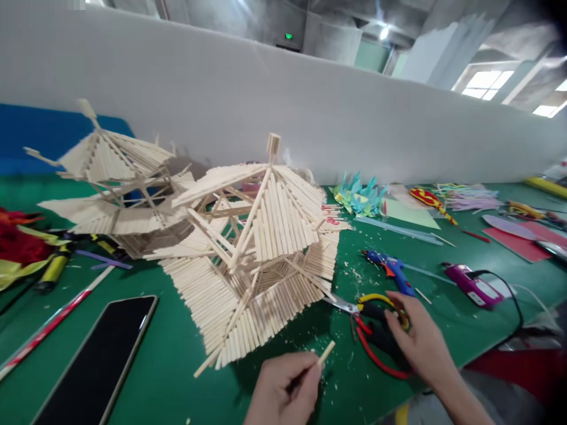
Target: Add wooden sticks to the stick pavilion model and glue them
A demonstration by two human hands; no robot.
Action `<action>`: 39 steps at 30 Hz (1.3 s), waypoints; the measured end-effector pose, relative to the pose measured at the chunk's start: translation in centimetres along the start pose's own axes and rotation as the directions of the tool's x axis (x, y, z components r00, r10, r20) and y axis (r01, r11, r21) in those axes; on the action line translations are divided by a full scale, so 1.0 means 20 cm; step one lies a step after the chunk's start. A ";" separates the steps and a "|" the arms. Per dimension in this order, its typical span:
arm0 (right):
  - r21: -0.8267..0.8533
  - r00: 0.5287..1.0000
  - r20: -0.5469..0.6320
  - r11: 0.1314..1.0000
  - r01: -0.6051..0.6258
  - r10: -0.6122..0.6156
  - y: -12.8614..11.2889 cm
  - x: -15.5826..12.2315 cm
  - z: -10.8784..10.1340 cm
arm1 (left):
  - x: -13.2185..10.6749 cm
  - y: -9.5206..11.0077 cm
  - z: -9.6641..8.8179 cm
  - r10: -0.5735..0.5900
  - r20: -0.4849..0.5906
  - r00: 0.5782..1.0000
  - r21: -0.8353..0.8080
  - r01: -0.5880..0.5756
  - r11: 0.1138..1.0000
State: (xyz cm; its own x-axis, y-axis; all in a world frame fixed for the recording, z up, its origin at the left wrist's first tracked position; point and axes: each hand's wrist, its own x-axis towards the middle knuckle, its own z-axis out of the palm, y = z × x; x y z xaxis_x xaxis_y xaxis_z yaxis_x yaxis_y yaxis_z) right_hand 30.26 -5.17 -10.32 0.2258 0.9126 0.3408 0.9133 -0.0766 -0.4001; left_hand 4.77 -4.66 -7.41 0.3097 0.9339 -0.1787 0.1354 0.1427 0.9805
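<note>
On green table [177, 366], pale chips [357, 274], scissors [348, 306]; white partition [248, 100] behind, windows [487, 79] beyond.

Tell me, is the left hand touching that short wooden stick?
Touching: the head view shows the left hand pinching the short wooden stick, with one end poking out.

Free tabletop [170, 369] between phone [100, 360] and stick pavilion [283, 218], cutters [380, 332] blocking its right front

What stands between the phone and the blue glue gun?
The front stick house stands between the phone and the glue gun, as the head camera's view shows.
</note>
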 end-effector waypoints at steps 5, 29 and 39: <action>-0.126 0.975 0.222 0.990 0.058 -0.029 0.04 -0.03 0.05 | 0.12 -0.03 0.02 -0.080 0.131 0.988 -0.076 0.090 0.993; 0.193 0.788 0.606 0.941 -0.277 0.108 -0.05 -0.45 -0.21 | 0.12 -0.15 -0.03 -0.166 0.227 0.960 -0.329 0.236 0.915; 0.054 0.663 0.745 0.983 -0.175 0.078 -0.32 -0.29 -0.17 | 0.13 -0.14 -0.05 -0.117 0.210 0.971 -0.215 0.162 0.963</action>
State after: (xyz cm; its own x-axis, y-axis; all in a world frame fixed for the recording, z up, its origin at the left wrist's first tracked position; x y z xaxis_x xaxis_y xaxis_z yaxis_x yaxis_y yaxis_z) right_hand 24.23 -11.32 -6.79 -0.0318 0.8980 -0.4388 0.8401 -0.2139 -0.4986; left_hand 4.13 -2.37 -10.55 0.4823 0.8211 -0.3052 -0.0213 0.3593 0.9330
